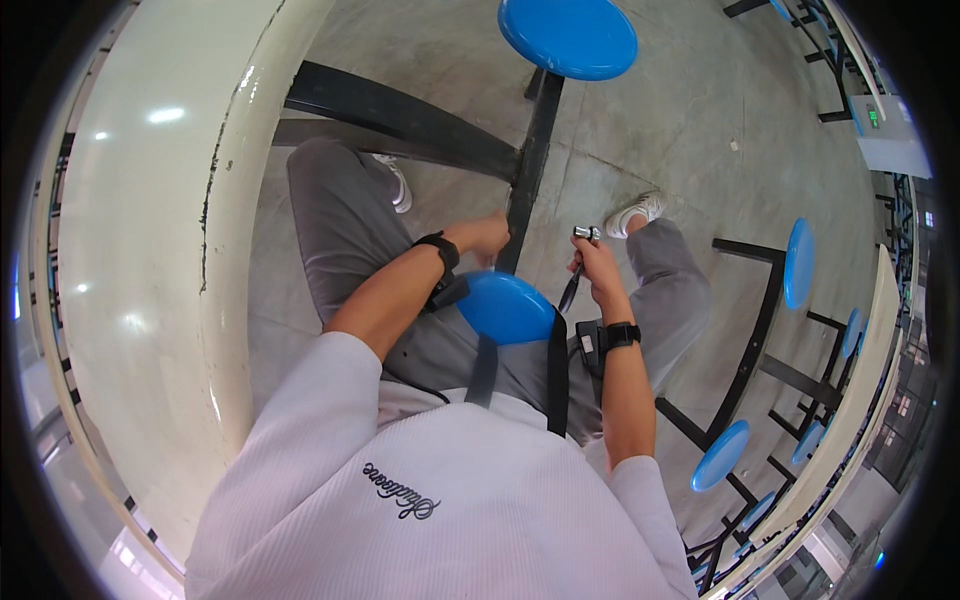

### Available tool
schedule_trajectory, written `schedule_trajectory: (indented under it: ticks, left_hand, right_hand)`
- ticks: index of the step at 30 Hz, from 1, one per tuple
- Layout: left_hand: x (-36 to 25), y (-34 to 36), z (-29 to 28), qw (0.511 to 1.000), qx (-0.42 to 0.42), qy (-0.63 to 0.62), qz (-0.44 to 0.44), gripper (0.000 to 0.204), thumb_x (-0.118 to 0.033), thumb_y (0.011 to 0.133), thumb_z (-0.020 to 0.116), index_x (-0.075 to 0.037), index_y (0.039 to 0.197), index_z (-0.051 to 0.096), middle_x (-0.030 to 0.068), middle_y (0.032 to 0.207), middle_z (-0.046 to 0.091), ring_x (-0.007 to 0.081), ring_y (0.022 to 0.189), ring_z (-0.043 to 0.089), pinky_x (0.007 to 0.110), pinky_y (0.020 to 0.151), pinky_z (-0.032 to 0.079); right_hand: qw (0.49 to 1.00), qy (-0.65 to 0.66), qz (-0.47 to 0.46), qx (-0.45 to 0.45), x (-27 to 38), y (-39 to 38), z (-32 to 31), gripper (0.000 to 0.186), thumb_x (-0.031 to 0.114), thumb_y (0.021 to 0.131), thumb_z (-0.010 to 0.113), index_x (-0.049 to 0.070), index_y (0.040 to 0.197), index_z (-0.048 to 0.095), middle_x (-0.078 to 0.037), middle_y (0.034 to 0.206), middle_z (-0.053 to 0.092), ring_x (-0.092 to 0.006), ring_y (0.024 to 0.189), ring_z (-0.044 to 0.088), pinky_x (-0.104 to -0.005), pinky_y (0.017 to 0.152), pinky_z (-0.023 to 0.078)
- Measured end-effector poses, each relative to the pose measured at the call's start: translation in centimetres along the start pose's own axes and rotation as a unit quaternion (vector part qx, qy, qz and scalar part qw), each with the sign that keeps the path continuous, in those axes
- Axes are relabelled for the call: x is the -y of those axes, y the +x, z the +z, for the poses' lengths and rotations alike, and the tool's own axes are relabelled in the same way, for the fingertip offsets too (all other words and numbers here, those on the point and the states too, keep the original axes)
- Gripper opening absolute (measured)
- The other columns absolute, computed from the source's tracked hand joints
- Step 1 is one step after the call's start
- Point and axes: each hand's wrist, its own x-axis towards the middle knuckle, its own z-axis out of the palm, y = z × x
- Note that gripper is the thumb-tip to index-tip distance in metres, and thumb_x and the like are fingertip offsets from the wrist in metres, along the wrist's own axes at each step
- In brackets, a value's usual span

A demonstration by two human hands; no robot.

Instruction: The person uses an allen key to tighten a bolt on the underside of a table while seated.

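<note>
My right hand (598, 266) is closed around a ratchet wrench, whose chrome head (587, 233) sticks up past my fingers and whose dark handle (569, 294) hangs below them. To its left, my left hand (484, 238) is curled beside a black metal beam (521, 215); its fingertips are hidden, and what they grip, if anything, cannot be made out. Between my legs is a round blue stool seat (508, 305), just nearer than the left hand. The beam runs from under that seat to another blue stool seat (568, 38) farther off.
A long cream tabletop (150, 250) with a chipped edge stands along my left. Black crossbars (400, 115) join the beam to it. On the right are more blue stools (798, 263) on black frames and another table edge (850, 410). The floor (680, 130) is grey concrete.
</note>
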Motion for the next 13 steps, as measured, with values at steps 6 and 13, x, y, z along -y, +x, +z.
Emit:
schedule_trajectory:
  ticks: [6, 13]
  left_hand:
    - [0.8, 0.6, 1.6, 0.994, 0.0, 0.103, -0.027, 0.031, 0.0, 0.066, 0.061, 0.024, 0.08, 0.047, 0.0225, 0.064, 0.061, 0.0325, 0.07, 0.063, 0.036, 0.069, 0.046]
    - [0.1, -0.6, 0.9, 0.999, 0.004, 0.04, -0.02, 0.041, -0.002, 0.07, 0.058, 0.026, 0.091, 0.036, 0.0232, 0.064, 0.06, 0.0346, 0.069, 0.063, 0.038, 0.063, 0.046]
  right_hand:
    - [0.998, -0.064, 0.001, 0.022, -0.7, -0.2, -0.1, 0.029, 0.029, 0.078, 0.059, 0.001, 0.078, 0.053, -0.003, 0.064, 0.05, -0.0132, 0.057, 0.05, -0.0275, 0.055, 0.04]
    - [0.991, -0.132, -0.009, 0.031, 0.3, 0.1, 0.8, 0.025, 0.027, 0.08, 0.057, 0.002, 0.077, 0.053, -0.002, 0.065, 0.049, -0.012, 0.058, 0.048, -0.0277, 0.059, 0.045]
